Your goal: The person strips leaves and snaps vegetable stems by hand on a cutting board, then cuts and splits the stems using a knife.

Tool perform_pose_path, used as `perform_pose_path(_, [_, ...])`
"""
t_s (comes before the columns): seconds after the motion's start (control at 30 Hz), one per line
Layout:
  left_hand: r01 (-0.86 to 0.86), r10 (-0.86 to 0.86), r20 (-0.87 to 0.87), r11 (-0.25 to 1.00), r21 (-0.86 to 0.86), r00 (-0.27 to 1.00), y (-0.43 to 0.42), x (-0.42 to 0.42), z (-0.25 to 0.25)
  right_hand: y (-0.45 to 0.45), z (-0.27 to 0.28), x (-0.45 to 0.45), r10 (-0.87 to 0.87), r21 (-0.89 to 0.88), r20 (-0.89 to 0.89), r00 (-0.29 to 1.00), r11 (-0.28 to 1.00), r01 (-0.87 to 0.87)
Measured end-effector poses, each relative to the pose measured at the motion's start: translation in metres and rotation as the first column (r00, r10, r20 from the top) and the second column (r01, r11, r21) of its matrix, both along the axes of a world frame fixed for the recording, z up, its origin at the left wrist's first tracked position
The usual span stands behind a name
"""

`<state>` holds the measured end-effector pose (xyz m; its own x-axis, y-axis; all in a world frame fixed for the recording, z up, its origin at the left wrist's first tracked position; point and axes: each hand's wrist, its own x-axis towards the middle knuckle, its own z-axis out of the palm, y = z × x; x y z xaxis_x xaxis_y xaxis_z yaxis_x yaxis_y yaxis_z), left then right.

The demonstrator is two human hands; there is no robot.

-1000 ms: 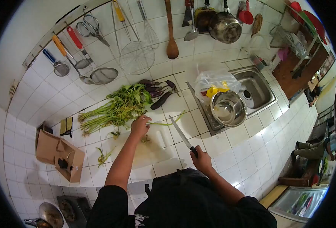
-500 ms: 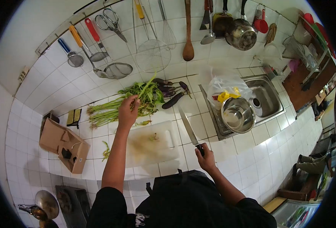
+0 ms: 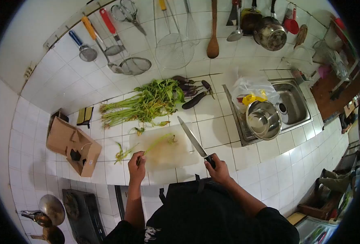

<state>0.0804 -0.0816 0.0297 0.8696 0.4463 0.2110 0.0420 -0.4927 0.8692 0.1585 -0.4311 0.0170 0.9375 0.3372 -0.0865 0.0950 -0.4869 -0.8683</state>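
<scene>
Steel-bladed knife (image 3: pixel 193 138) clasped firmly by its black handle (image 3: pixel 209 161) in the right hand (image 3: pixel 219 168), a person (image 3: pixel 212 215) in black stands at a white-tiled counter (image 3: pixel 212 130) while the left hand (image 3: pixel 137 166) grips one end of a green stalk (image 3: pixel 159 142) angled over a cutting board (image 3: pixel 176 157). Leafy greens (image 3: pixel 147 101) and dark eggplants (image 3: pixel 194 100) lie beyond; a metal bowl (image 3: pixel 275 122) sits beside the sink basin (image 3: pixel 296 101).

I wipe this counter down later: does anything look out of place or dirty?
Two things: green scraps lie loose on the tiles left of the board rather than on it, and the board has a brownish smear, perhaps residue.
</scene>
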Motion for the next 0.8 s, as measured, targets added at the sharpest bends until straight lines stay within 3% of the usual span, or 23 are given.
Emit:
perform_pose_path(0.17, [0.000,-0.001,0.007,0.994,0.109,1.000,0.025,-0.042,-0.015,0.019,0.000,-0.012,0.135,-0.032,-0.064,0.989,0.990,-0.137])
perform_pose_path(0.27, [0.116,-0.091,-0.148,0.979,0.168,0.985,0.040,-0.057,-0.021,0.040,-0.001,-0.019,0.210,-0.042,-0.044,0.977,0.976,-0.212])
perform_pose_path(0.43, [0.204,-0.116,-0.288,0.933,0.298,0.951,0.064,-0.069,-0.042,0.075,0.001,-0.024,0.347,-0.357,-0.044,0.937,0.870,-0.340])
perform_pose_path(0.57, [0.148,-0.043,-0.312,0.934,0.324,0.949,0.079,-0.067,-0.051,0.101,-0.002,-0.037,0.364,-0.451,-0.078,0.928,0.818,-0.358])
perform_pose_path(0.8, [0.167,-0.062,-0.339,0.943,0.289,0.939,0.088,-0.066,-0.068,0.134,-0.023,-0.070,0.275,-0.584,-0.090,0.957,0.764,-0.275])
